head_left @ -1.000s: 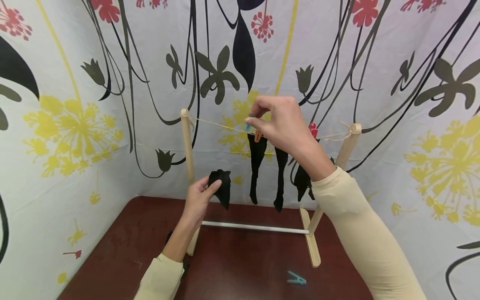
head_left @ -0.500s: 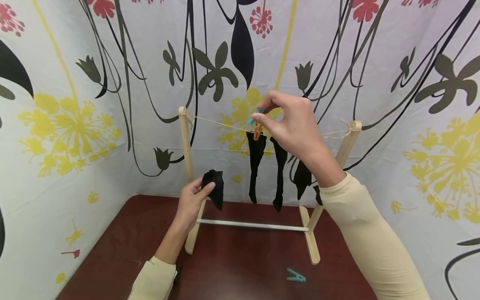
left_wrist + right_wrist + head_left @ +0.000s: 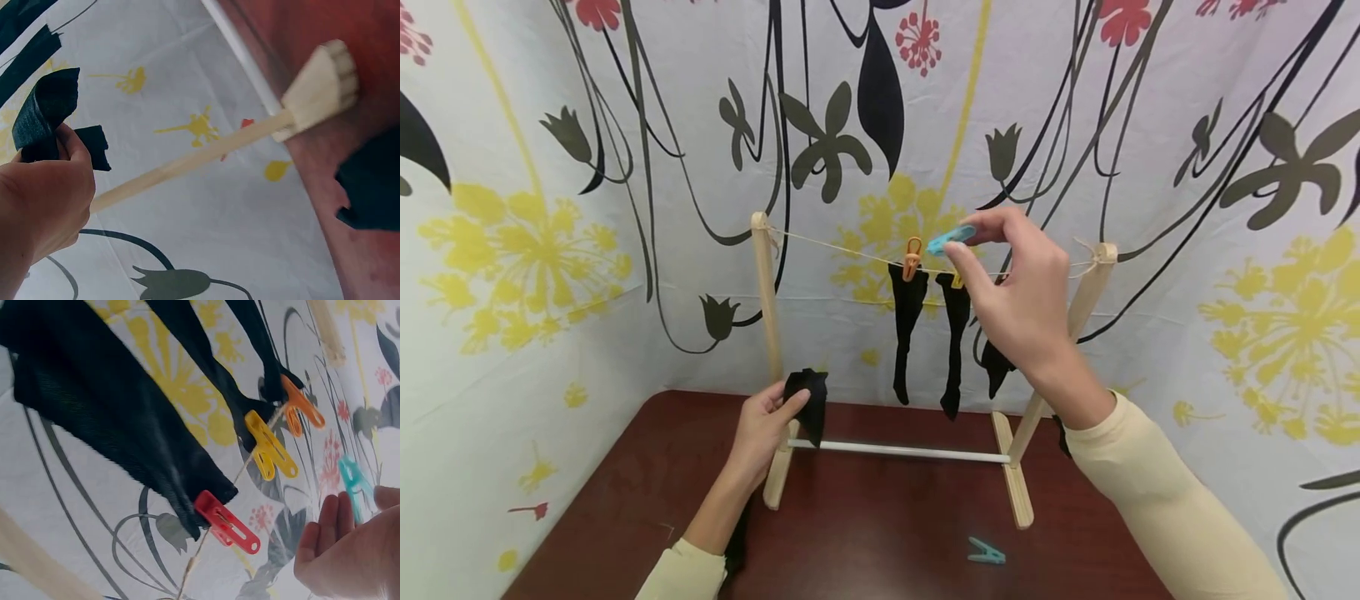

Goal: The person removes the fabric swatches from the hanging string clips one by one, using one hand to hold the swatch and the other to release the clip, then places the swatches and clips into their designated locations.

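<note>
My left hand (image 3: 762,427) pinches a small black cloth (image 3: 808,406) near the left post; the left wrist view shows this cloth (image 3: 45,112) folded over at the fingers. Up at the string, my right hand (image 3: 1026,287) pinches a light blue clothespin (image 3: 950,240), just right of an orange clothespin (image 3: 912,259). Black cloths (image 3: 907,333) hang from the string. In the right wrist view an orange (image 3: 300,406), a yellow (image 3: 270,447) and a red clothespin (image 3: 226,523) clip them to the string, while the blue clothespin (image 3: 354,481) is off it.
Wooden posts (image 3: 767,300) with feet hold the string, joined low down by a white rod (image 3: 902,451). Another blue clothespin (image 3: 987,552) lies on the dark red table (image 3: 865,533). Black cloth (image 3: 737,542) lies beside my left forearm. Behind is a flower-patterned sheet.
My right hand has moved right along the string with the blue clothespin, uncovering the orange one. My left hand has moved left and down with the black cloth.
</note>
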Demonstrator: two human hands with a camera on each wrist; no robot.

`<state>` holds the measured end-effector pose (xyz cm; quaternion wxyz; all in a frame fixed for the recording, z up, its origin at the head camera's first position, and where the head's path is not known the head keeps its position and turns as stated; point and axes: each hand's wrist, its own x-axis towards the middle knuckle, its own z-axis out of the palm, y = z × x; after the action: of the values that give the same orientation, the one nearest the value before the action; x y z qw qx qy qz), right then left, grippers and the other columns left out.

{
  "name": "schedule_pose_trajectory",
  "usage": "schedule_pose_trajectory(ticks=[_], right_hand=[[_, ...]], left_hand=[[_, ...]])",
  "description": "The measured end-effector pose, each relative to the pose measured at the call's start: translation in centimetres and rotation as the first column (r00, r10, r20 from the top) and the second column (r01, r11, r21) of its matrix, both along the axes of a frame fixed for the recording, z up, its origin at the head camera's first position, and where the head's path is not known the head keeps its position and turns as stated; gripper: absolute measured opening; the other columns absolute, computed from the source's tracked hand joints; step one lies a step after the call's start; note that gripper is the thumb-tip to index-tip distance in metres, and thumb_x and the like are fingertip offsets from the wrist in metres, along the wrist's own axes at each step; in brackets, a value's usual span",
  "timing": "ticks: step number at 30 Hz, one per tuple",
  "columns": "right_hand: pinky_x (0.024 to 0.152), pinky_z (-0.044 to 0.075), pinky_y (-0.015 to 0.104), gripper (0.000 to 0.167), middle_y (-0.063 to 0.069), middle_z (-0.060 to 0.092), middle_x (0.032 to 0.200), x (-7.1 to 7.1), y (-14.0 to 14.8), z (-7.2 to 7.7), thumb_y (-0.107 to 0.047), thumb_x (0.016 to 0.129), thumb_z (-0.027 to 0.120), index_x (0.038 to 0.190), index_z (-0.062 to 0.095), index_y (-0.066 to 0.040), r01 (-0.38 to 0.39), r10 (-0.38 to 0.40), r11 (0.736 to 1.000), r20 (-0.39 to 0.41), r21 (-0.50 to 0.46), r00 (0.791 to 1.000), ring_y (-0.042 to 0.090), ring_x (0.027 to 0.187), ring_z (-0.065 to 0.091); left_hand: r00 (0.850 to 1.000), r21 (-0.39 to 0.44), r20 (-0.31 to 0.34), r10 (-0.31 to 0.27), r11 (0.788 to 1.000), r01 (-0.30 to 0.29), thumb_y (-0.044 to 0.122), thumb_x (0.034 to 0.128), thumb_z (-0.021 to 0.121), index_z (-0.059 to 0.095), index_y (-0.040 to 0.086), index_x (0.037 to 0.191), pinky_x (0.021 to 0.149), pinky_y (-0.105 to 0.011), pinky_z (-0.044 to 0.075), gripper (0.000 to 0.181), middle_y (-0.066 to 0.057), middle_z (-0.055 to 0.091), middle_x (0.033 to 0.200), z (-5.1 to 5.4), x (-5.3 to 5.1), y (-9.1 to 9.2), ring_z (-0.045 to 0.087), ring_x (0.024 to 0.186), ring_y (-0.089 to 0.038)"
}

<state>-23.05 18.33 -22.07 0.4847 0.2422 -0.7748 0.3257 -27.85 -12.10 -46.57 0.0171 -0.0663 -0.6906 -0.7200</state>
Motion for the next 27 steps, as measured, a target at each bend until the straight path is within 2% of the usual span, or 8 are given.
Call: schedule_pose_trajectory(ticks=[4,5,10,13,15,19,23,27], right_hand=[[0.067,0.033,0.020,0.027,0.011,0.079,0.102,0.7,0.5,-1.1,-0.023,0.096,0.081,0.111,0.072,-0.002,0.017,-0.016,0.999,-0.024,0.031,1.000,0.013,0.073,0.053],[0.069,0.034,0.019,0.027,0.012,0.079,0.101,0.9,0.7,-1.3,-0.022,0.096,0.081,0.111,0.072,-0.002,0.017,-0.016,0.999,-0.026,0.040,1.000,0.013,0.073,0.052],[0.083,0.044,0.021,0.026,0.012,0.077,0.100,1.9,1.5,-2.9,-0.017,0.093,0.084,0.111,0.073,-0.002,0.012,-0.012,0.998,-0.003,0.059,1.000,0.020,0.089,0.068],[0.087,0.047,0.022,0.027,0.010,0.077,0.097,2.3,2.0,-3.9,-0.015,0.090,0.085,0.110,0.073,-0.002,0.000,-0.001,0.997,0.017,0.076,1.000,0.023,0.092,0.072],[0.085,0.047,0.020,0.027,0.008,0.078,0.095,2.5,2.4,-4.8,-0.016,0.089,0.086,0.109,0.074,-0.003,-0.017,0.015,0.995,0.018,0.097,1.000,0.022,0.090,0.072],[0.080,0.046,0.021,0.029,0.006,0.077,0.091,2.7,3.8,-6.9,-0.031,0.094,0.081,0.105,0.076,-0.004,-0.056,0.061,0.988,-0.028,0.147,0.998,0.021,0.086,0.069],[0.081,0.046,0.021,0.044,0.005,0.076,0.088,3.0,5.6,-9.1,-0.048,0.100,0.070,0.102,0.078,-0.005,-0.075,0.094,0.979,-0.089,0.190,0.992,0.022,0.085,0.066],[0.085,0.046,0.018,0.049,0.004,0.076,0.084,3.1,7.2,-10.9,-0.050,0.101,0.068,0.098,0.079,-0.002,-0.090,0.121,0.971,-0.128,0.223,0.984,0.022,0.082,0.064]], left_hand=[[1.000,-0.033,0.018,0.017,0.999,-0.017,0.036,0.1003,0.075,0.071,0.005,0.132,0.093,-0.022,0.057,0.044,0.003,0.080,0.105,-0.5,0.5,-1.0,0.074,0.102,-0.009],[1.000,-0.042,0.020,0.019,0.999,-0.019,0.036,0.1006,0.075,0.071,0.005,0.132,0.093,-0.022,0.057,0.044,0.003,0.080,0.105,-0.6,0.7,-1.2,0.074,0.101,-0.009],[0.999,-0.062,0.040,0.014,0.998,-0.011,0.034,0.1024,0.072,0.069,0.003,0.136,0.094,-0.021,0.057,0.046,0.002,0.080,0.108,-1.1,1.2,-1.7,0.075,0.100,-0.007],[0.998,-0.071,0.051,0.020,0.997,-0.017,0.034,0.1026,0.072,0.068,0.002,0.135,0.095,-0.020,0.056,0.046,0.001,0.080,0.109,-1.3,1.6,-2.1,0.075,0.100,-0.007],[0.998,-0.077,0.053,0.030,0.997,-0.025,0.035,0.1025,0.072,0.069,0.002,0.134,0.095,-0.019,0.056,0.046,0.001,0.080,0.108,-1.3,1.8,-2.4,0.075,0.100,-0.007],[0.998,-0.079,0.052,0.023,0.997,-0.019,0.034,0.1021,0.073,0.069,0.003,0.133,0.096,-0.020,0.056,0.044,-0.001,0.081,0.110,-1.8,2.1,-3.0,0.075,0.102,-0.009],[0.998,-0.084,0.062,-0.005,0.996,0.010,0.035,0.1014,0.074,0.069,0.004,0.134,0.095,-0.023,0.057,0.045,-0.003,0.081,0.112,-2.5,2.1,-3.3,0.076,0.102,-0.010],[0.996,-0.113,0.085,0.008,0.994,0.002,0.037,0.1011,0.074,0.069,0.005,0.133,0.093,-0.024,0.056,0.045,-0.002,0.081,0.110,-3.1,2.4,-3.9,0.075,0.099,-0.009]])
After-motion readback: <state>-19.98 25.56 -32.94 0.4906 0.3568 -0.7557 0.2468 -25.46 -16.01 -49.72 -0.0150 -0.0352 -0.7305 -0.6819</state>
